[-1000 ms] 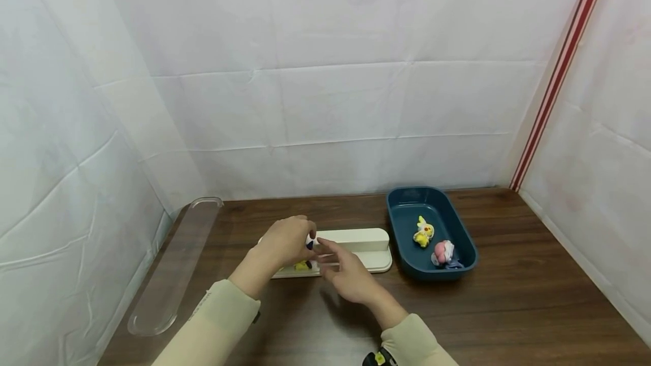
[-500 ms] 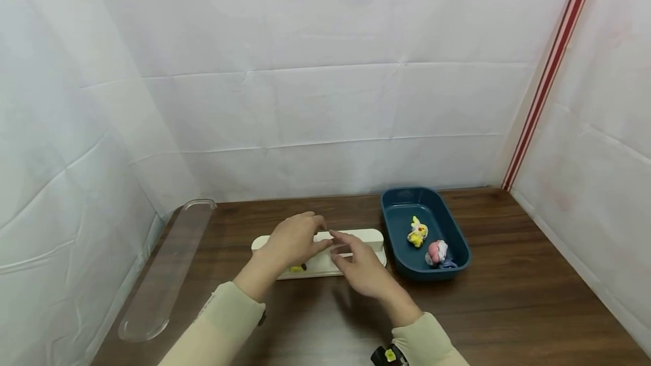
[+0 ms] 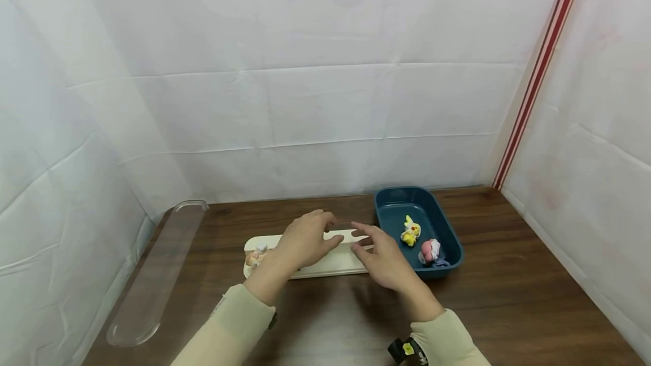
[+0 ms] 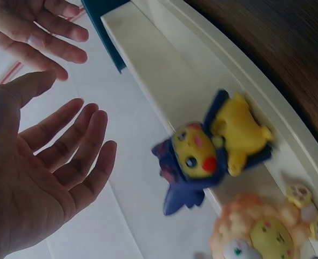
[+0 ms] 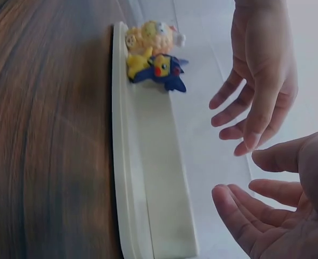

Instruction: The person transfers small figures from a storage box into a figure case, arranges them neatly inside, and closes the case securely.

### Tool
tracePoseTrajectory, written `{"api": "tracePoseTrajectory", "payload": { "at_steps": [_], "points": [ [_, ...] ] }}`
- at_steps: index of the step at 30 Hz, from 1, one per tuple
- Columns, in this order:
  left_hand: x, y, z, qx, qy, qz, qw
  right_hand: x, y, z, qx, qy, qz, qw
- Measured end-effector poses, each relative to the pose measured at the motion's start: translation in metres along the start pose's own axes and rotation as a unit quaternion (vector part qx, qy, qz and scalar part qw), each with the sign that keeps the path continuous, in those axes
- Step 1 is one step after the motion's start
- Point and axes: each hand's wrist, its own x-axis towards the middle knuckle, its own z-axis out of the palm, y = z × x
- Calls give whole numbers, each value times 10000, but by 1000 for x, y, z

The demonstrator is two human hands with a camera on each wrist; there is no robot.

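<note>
My left hand (image 3: 307, 242) hovers over the white stepped display stand (image 3: 330, 266), fingers relaxed, holding nothing. To its right, my right hand (image 3: 383, 258) is raised with spread fingers and also holds nothing. In the left wrist view a yellow figurine in a dark blue hood (image 4: 194, 154) sits on the stand, leaning against the raised step. Next to it is a fluffy peach figurine (image 4: 256, 229) with a yellow face. Both figurines sit at the stand's left end, apart from the hands. In the head view my left hand and forearm hide the blue-hooded figurine.
A dark blue tray (image 3: 455, 242) stands right of the display stand. In it lie a yellow-and-white figurine (image 3: 410, 231) and a pink-and-white figurine (image 3: 430, 249) with a bluish part. A clear plastic cover (image 3: 152, 281) lies at the table's left. White cloth walls (image 3: 315, 106) enclose the table.
Both hands have moved right and drawn apart. A small white-and-dark object seen at the left hand's fingers a second ago is no longer there. The head view has shifted slightly right.
</note>
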Motion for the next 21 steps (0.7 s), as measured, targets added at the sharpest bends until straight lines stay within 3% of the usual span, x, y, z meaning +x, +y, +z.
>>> {"api": "tracePoseTrajectory", "payload": {
  "at_steps": [14,21],
  "points": [
    [17,31,18,-492,-138,252,9984,-1,14,-42,-722,160,268,9969],
    [27,52,30,-659,-370,237,9969,-5,21,-58,-931,137,446,9946]
  ]
}}
